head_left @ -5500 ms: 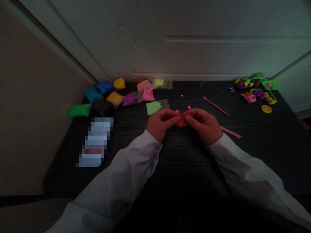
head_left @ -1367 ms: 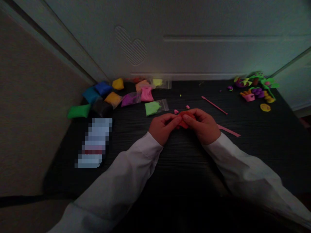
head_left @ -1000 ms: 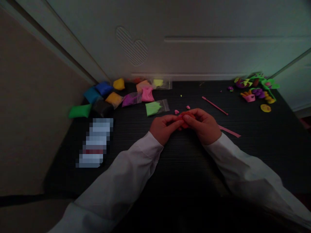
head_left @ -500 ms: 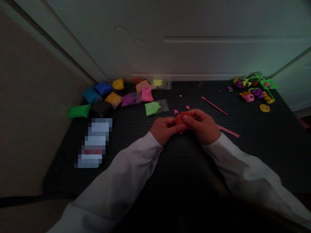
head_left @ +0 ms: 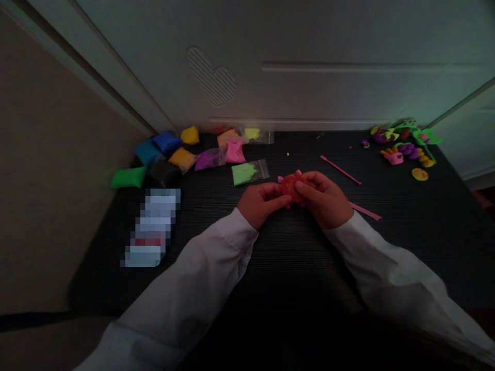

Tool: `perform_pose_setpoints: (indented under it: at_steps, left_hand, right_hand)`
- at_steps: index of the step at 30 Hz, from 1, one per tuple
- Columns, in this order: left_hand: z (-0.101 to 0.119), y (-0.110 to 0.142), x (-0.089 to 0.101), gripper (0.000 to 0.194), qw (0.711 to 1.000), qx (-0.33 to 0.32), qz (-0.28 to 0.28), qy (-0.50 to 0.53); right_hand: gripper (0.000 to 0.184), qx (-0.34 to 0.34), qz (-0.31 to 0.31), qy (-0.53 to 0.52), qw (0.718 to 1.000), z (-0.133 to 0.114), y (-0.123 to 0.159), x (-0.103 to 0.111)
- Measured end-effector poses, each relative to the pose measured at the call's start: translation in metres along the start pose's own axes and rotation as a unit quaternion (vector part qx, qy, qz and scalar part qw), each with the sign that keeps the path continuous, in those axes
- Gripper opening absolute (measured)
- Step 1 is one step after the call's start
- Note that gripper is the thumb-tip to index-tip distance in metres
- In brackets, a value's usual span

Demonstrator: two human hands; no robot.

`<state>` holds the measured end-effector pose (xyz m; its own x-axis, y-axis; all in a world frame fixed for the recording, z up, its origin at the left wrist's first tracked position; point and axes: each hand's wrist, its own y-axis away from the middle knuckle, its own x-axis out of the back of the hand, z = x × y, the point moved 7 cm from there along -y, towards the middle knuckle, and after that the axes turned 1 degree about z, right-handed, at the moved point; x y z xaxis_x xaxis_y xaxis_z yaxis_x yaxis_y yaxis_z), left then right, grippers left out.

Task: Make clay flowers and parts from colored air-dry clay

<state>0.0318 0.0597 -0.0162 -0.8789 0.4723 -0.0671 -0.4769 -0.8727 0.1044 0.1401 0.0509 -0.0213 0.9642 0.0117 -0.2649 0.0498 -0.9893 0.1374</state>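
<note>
Between my hands is a roundish red piece of modelling clay (head_left: 291, 188), partly covered by the fingers. My left hand (head_left: 260, 204) pinches its left side with thumb and fingers. On the right side, my right hand (head_left: 324, 200) grips it, the thumb pressed on its face. Two small pink clay bits (head_left: 299, 172) show right at its far edge; whether they touch it I cannot tell. A flat pink strip tool (head_left: 365, 211) lies partly behind my right hand. Farther back rests a thin pink modelling stick (head_left: 341, 170).
Several bags of coloured clay lie at the back left, among them a light green bag (head_left: 244, 174) and a green one (head_left: 128, 178). A blurred phone (head_left: 152, 226) lies left. Finished clay figures (head_left: 410, 141) and a yellow disc (head_left: 419, 174) stand at the back right of the black table (head_left: 294, 278).
The red clay has turned so more of its face shows, and it sits closer to the pink bits. Both hands stay on it, nearly in place. The view has shifted slightly.
</note>
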Motion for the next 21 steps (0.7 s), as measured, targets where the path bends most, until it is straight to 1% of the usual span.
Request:
perform_pose_setpoints:
  at_steps: [2,4,11,14,17,21]
  left_hand:
    - [0.0,0.0,0.001,0.017,1.0,-0.003,-0.001,0.007]
    - [-0.002,-0.002,0.004,0.016,1.0,-0.003,0.013,0.023]
    - [-0.012,-0.008,0.016,0.021,0.989,0.016,0.058,0.132]
    - [-0.014,-0.01,0.02,0.022,0.986,0.012,0.077,0.147]
    - [-0.015,-0.01,0.023,0.023,0.984,0.006,0.092,0.153]
    - [-0.015,-0.009,0.021,0.02,0.983,0.004,0.094,0.156]
  right_hand:
    - [0.019,-0.012,-0.004,-0.004,1.0,0.0,0.0,0.0]
    - [0.016,-0.019,-0.006,-0.005,1.0,-0.001,0.001,0.0]
    - [0.014,-0.037,0.004,-0.017,0.999,-0.004,0.0,0.005]
    - [0.016,-0.025,0.001,0.02,1.0,-0.003,0.0,0.006]
    - [0.018,-0.011,-0.008,0.08,0.997,-0.004,0.001,0.004]
    - [0.018,0.005,-0.006,0.15,0.989,-0.008,0.003,0.002]
